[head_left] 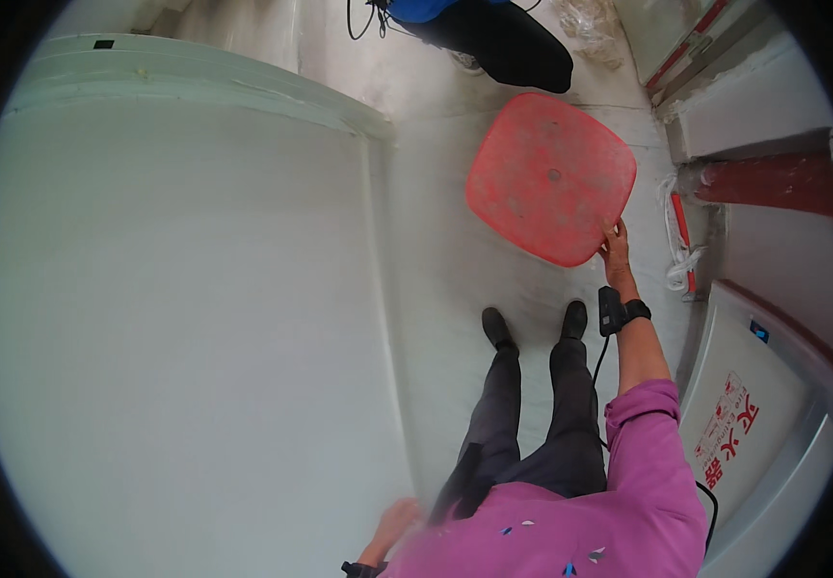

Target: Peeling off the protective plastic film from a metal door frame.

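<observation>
My right hand (615, 249) grips the near right edge of a red plastic stool (553, 175), its fingers curled around the rim. The stool's rounded square seat faces up, scuffed with grey marks and with a small hole in the middle; its legs are hidden beneath. A black device is strapped to my right wrist, with a cable running down from it. Low beside my left hip hangs my left hand (397, 520), close to the white wall panel. Its fingers are blurred and partly lost from sight, and no object shows in it.
Just beyond the stool is another person's dark-trousered leg (503, 43). Clear plastic wrapping (592, 29) lies at the far right. A pale wall panel (195, 308) fills the left. Along the right are a red cylinder (773, 185), a white cord (678, 260) and a white cabinet (753, 395).
</observation>
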Demonstrator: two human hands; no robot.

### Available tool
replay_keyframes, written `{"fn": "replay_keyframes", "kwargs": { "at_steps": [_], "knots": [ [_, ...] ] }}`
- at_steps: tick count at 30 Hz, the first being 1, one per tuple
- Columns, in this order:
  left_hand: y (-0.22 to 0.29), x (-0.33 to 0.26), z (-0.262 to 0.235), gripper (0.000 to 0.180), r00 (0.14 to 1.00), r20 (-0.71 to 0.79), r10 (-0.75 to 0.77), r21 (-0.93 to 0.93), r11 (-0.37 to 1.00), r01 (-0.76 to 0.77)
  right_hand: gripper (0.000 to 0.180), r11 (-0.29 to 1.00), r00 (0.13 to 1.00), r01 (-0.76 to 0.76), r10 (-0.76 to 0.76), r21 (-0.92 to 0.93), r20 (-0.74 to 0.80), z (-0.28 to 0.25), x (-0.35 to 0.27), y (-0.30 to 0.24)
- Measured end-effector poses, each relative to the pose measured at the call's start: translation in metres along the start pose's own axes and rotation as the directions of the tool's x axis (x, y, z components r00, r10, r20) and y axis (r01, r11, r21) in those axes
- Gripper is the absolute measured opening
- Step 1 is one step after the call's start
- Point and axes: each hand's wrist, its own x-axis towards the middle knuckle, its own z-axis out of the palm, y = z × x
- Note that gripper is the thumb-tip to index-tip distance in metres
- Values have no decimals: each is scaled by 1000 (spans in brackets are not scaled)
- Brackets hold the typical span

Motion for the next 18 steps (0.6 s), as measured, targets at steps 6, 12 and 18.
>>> {"fn": "replay_keyframes", "kwargs": {
  "at_steps": [6,12,18],
  "knots": [
    [16,13,-9,29,999,53,10,39,999,-12,74,997,998,-65,66,48,-20,-11,-8,8],
    [45,17,-21,30,998,55,-16,123,992,9,61,984,989,-79,97,158,-111,-47,-48,26],
    [25,36,-35,31,996,83,13,70,997,-19,62,967,995,-39,61,253,-80,-137,-97,58]
  ]
}}
